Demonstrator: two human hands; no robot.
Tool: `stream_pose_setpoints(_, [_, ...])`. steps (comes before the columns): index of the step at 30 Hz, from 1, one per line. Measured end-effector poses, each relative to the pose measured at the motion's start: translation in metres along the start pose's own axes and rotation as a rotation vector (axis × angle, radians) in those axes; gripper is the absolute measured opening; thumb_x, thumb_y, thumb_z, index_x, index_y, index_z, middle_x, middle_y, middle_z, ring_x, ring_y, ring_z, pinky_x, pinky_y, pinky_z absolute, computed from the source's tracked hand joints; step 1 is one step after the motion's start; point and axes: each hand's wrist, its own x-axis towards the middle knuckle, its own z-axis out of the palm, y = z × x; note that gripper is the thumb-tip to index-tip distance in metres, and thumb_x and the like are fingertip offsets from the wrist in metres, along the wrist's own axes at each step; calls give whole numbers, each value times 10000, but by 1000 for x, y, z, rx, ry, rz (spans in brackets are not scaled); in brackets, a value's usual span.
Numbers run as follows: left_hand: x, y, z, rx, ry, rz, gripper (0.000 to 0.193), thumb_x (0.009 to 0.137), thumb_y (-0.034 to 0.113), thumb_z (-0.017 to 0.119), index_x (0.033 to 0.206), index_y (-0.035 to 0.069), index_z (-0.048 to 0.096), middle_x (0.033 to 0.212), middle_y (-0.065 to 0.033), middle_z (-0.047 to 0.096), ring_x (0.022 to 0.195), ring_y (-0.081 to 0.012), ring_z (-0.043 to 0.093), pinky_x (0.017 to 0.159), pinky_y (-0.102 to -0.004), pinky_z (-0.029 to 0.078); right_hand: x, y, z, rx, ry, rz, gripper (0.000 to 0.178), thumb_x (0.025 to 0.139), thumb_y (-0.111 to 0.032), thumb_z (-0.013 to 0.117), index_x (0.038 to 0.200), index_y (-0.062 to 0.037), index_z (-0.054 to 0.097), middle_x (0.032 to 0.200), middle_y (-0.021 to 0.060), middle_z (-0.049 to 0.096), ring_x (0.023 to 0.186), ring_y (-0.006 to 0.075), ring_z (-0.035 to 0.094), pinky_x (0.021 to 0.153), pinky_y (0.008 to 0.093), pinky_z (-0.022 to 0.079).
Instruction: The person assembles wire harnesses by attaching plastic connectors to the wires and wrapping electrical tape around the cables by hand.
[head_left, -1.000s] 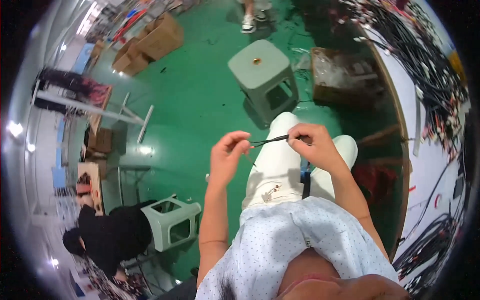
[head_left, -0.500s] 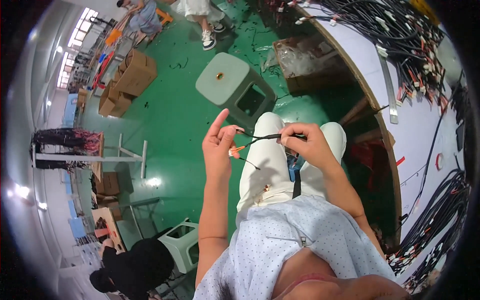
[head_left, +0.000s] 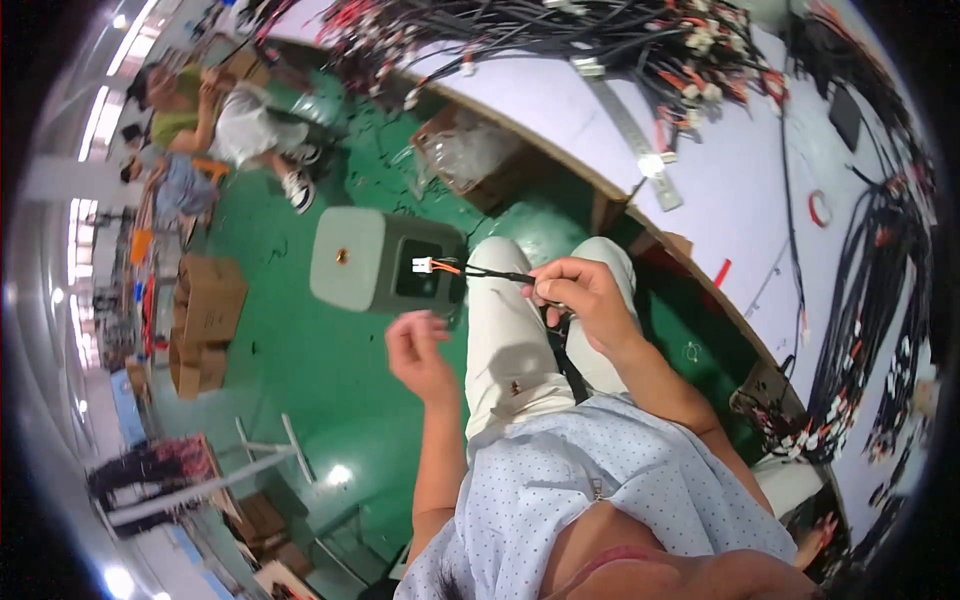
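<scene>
My left fingers (head_left: pixel 403 338) are coming away from the white connector (head_left: pixel 422 265), curling loosely, apparently empty — my right fingers (head_left: pixel 572 268) alone are pinching the black cable (head_left: pixel 508 275).

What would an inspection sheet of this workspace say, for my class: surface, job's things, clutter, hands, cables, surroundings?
Surface: white table on the right, with a brown edge.
Job's things: black cable with orange wires and a white connector at its free end.
Clutter: metal strip and red ring on the table.
Left hand: fingers loosely curled, apart from the cable; nothing seen in it.
Right hand: pinches the black cable.
Cables: black cable bundles lie on the table.
Surroundings: pale stool; cardboard box holding clear plastic; person in green at upper left.
</scene>
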Motion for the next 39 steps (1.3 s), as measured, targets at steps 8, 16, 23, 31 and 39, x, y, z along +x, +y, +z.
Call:
stream_pose_setpoints(8, [-2,10,104,-288,-625,24,210,989,98,451,1004,-46,603,1123,-168,635,1002,-211,608,866,-333,497,-37,-11,-4,-130,144,-126,110,846,-101,618,840,5,644,819,23,617,688,80,549,597,239,473])
stream_pose_setpoints(16, [17,20,106,-385,-730,-405,221,980,144,485,1002,-43,600,835,-135,694,723,-153,643,622,-235,472,-88,-90,-34,-984,706,-701,100,777,-16,646,877,-17,647,1033,85,570,907,178,559,730,282,461])
stream_pose_setpoints(23, [14,27,95,-554,-856,-438,273,934,103,552,1158,-51,572,859,-157,691,682,-145,623,590,-232,465,-21,-155,-88,-1872,963,-789,77,807,-153,649,853,-92,659,855,84,542,811,287,545,693,404,447])
stream_pose_setpoints(31, [16,32,75,-589,-814,-392,352,889,62,625,1214,-58,560,900,-161,699,733,-151,644,623,-228,486,6,-147,-97,-1969,937,-219,172,846,-233,565,937,-91,596,958,112,593,906,328,590,736,456,486])
stream_pose_setpoints(39, [6,39,66,-630,-792,-377,371,855,28,664,1206,-45,571,935,-150,702,728,-140,646,606,-218,482,3,-142,-72,-1958,1066,-162,289,836,-216,562,1074,-59,608,1046,151,588,979,327,580,796,451,482])
